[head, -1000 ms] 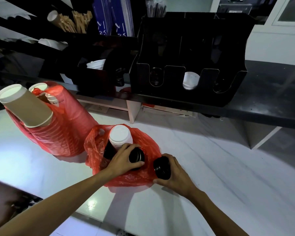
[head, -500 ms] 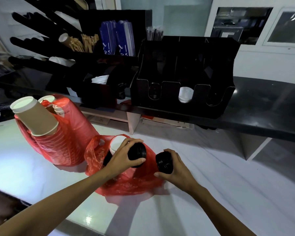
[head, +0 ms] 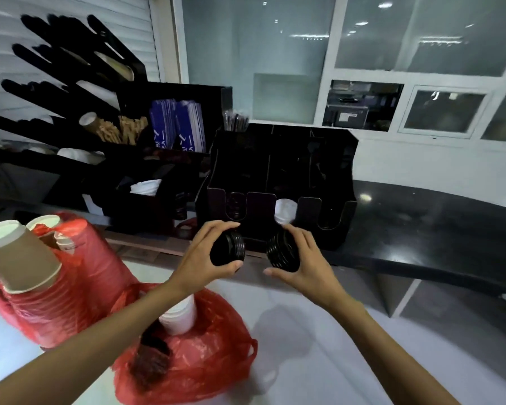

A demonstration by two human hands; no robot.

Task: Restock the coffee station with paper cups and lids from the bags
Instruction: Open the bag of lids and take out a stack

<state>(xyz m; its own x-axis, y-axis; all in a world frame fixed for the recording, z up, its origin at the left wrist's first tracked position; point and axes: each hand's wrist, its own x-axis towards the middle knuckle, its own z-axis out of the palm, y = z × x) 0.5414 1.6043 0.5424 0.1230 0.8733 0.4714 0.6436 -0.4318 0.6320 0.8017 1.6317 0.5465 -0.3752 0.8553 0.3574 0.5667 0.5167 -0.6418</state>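
My left hand [head: 200, 260] grips a stack of black lids [head: 228, 249], and my right hand [head: 306, 263] grips a second stack of black lids [head: 282, 252]. Both stacks hang in the air just in front of the black lid organizer [head: 281, 188], whose middle slot shows white lids [head: 285, 210]. Below my arms lies a small red bag [head: 205, 352] with a stack of white lids [head: 180, 315] and more black lids [head: 154, 342] in it. At the left, a larger red bag [head: 70, 290] holds stacks of brown paper cups [head: 18, 258].
A black cup dispenser rack [head: 62, 92] with tilted tubes stands at the back left, beside stirrers [head: 120, 133], blue sachets [head: 177, 130] and a napkin box [head: 145, 187]. The dark counter [head: 421, 226] runs to the right above the white worktop [head: 319, 346].
Both hands lifted their black lid stacks out of the small red bag and carried them up and forward to the front of the organizer. The view tilted upward.
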